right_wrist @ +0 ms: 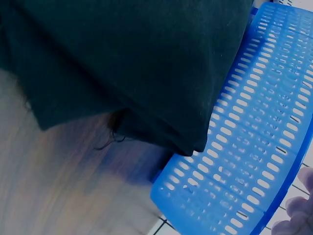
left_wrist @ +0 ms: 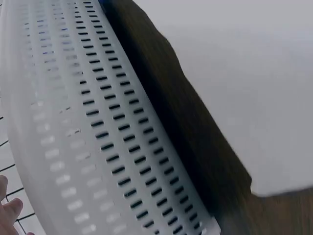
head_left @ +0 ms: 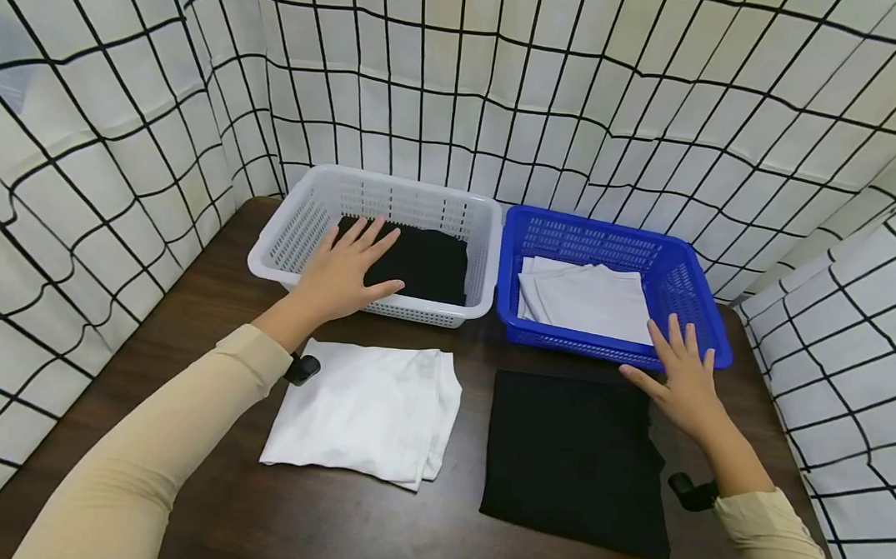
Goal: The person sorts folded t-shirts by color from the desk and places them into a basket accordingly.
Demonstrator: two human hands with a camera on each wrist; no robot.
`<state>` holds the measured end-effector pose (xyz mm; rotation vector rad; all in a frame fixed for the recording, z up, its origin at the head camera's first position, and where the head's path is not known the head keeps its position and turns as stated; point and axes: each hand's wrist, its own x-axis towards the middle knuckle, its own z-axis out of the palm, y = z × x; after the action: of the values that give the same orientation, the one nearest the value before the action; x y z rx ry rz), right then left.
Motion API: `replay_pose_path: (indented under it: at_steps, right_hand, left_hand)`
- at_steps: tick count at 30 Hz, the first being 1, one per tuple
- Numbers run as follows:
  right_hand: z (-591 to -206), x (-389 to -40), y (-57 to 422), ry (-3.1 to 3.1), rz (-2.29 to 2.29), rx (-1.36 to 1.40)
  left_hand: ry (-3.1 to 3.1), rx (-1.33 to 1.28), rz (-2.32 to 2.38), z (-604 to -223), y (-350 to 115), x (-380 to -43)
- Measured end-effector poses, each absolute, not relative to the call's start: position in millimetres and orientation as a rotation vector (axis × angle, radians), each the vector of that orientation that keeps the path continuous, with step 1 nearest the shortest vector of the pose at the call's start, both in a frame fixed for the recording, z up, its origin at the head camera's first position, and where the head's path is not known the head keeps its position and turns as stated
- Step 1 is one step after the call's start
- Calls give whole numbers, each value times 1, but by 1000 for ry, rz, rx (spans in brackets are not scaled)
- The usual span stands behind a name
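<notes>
Head view: my left hand (head_left: 343, 271) lies flat, fingers straight and spread, over the near rim of the white basket (head_left: 300, 223) at the desk's far left, fingertips on the black cloth (head_left: 426, 266) inside. My right hand (head_left: 680, 377) is also flat and empty, touching the near right rim of the blue basket (head_left: 688, 282), which holds a white cloth (head_left: 590, 298). Along the desk's (head_left: 214, 303) near edge lie a folded white shirt (head_left: 367, 409) and a folded black shirt (head_left: 575, 460).

Left wrist view: I see the white basket's slotted wall (left_wrist: 112, 142) beside the white shirt (left_wrist: 244, 73).

Right wrist view: the black shirt's corner (right_wrist: 132, 63) touches the blue basket's wall (right_wrist: 249, 152).
</notes>
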<state>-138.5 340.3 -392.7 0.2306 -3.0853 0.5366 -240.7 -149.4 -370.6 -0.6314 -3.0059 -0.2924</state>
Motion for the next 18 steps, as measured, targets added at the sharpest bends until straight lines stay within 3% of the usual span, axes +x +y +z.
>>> replay_pose_path:
  at_steps: [18]
  right_hand:
    - [-391, -135, 329, -3106, 572, 287]
  left_hand:
    - [-2994, -735, -332, -380, -115, -234]
